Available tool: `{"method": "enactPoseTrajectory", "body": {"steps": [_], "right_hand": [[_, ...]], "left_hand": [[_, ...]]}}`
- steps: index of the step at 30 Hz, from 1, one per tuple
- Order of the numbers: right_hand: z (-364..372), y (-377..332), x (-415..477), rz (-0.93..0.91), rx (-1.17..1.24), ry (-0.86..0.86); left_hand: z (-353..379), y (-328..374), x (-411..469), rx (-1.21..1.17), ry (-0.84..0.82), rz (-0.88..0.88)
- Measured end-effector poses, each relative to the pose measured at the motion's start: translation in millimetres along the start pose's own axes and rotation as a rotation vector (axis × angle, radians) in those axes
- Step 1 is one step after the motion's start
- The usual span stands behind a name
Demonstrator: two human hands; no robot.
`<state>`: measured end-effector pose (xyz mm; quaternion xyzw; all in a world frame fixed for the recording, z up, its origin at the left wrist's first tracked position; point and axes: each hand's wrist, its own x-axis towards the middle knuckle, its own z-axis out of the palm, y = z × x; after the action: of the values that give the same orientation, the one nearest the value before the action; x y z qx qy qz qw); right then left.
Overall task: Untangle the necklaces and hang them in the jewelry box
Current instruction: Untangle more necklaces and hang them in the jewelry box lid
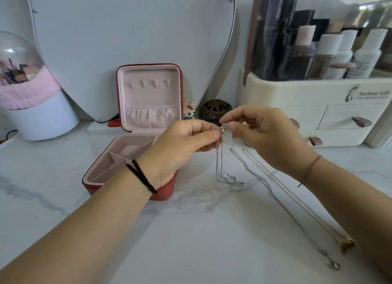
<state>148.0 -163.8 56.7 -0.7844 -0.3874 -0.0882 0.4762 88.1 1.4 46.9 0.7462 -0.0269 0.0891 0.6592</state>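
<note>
Over the worktop (191, 241) middle, left hand (182, 143) and right hand (263, 135) pinch the silver chain (219, 163) high so its loop hangs loose.

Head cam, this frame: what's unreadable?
Head view:
- silver chain clasp or knot: too small, pinched between left hand and right hand.
- gold piece: mostly hidden inside the curled right hand.
- jewelry box tray, right side: covered by the left hand.

Soft, even light filled the bright scene, leaving only faint shadows on the white marble tabletop (191, 241). Glare washed the cream cosmetics organiser's clear plastic lid (360, 6). The edges bowed outward, and the thin silver necklace chain (218, 156) looked slightly soft.
</note>
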Motion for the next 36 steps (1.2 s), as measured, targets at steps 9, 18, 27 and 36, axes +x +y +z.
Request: {"method": "enactPoseTrajectory", "body": {"steps": [9, 18, 27, 36], "right_hand": [[3.7, 6.1, 2.0, 0.084, -0.044, -0.055], [2.0, 6.0, 3.4, 0.132, 0.239, -0.067], [4.4, 4.9, 2.5, 0.123, 0.224, -0.059], [6.5, 2.6, 1.5, 0.120, 0.211, -0.058]], "left_hand": [[0.9, -1.8, -0.1, 0.002, -0.036, 0.013], [-0.8, -0.2, -1.0, 0.023, 0.000, 0.041], [3.7, -1.0, -2.2, 0.087, 0.083, 0.095], [1.4, 0.1, -1.3, 0.205, 0.126, 0.086]]}}
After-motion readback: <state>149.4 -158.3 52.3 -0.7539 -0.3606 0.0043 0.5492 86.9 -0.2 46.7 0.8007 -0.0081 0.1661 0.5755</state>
